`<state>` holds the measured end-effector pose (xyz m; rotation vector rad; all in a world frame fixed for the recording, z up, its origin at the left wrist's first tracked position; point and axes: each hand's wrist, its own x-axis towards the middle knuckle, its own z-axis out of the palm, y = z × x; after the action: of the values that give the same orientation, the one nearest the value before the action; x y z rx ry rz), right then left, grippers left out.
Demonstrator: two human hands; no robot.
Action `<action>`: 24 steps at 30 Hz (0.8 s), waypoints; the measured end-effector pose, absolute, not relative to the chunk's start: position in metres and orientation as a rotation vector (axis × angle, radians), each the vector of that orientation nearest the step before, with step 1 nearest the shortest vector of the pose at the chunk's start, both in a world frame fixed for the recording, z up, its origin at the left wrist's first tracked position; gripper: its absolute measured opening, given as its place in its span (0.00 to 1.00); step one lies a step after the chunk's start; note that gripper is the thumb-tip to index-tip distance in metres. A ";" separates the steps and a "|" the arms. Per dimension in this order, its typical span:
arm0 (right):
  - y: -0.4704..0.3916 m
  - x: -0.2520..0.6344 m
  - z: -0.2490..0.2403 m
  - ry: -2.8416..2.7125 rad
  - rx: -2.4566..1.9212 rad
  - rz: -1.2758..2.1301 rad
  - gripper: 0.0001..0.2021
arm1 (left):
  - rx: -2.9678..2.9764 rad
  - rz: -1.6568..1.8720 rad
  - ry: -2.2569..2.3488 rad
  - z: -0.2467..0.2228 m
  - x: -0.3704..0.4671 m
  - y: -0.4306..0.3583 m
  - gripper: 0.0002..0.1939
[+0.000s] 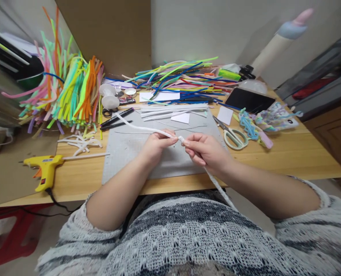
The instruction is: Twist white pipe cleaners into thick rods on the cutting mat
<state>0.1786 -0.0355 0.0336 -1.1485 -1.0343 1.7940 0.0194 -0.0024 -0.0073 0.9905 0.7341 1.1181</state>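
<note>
Over the grey cutting mat point(130, 161), my left hand point(159, 145) pinches a white pipe cleaner point(141, 128), whose free end sticks out to the upper left. My right hand point(203, 151) faces it a short way off, thumb and finger closed on a small white coil at the pipe cleaner's wound part. A white fuzzy length also trails from below my right hand down toward my lap; whether it is the same piece I cannot tell. Several straight white pipe cleaners point(173, 111) lie at the back of the mat, near a white card point(180, 117).
A yellow glue gun point(48, 166) and short white pieces point(82, 142) lie to the left, below bundled coloured pipe cleaners point(75, 92). Green-handled scissors point(235, 138), a dark-screened device point(249, 99) and a decorated phone case point(282, 119) are at the right. Black markers point(117, 119) rest by the mat.
</note>
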 end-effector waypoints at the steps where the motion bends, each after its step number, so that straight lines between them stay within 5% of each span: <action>1: -0.035 0.179 0.035 -1.043 -1.131 1.806 0.09 | 0.944 1.094 0.726 -0.007 0.020 -0.003 0.06; 15: -0.021 0.186 0.026 -0.796 -0.715 2.527 0.04 | 0.883 0.901 0.520 0.003 0.017 -0.008 0.10; 24: -0.023 0.170 0.029 -1.247 -1.039 1.829 0.12 | 1.049 1.261 0.716 -0.003 0.020 -0.006 0.11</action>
<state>0.1700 -0.0232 0.0287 -1.0391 -1.2470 1.8289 0.0205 -0.0056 -0.0032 1.0485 0.7155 1.2605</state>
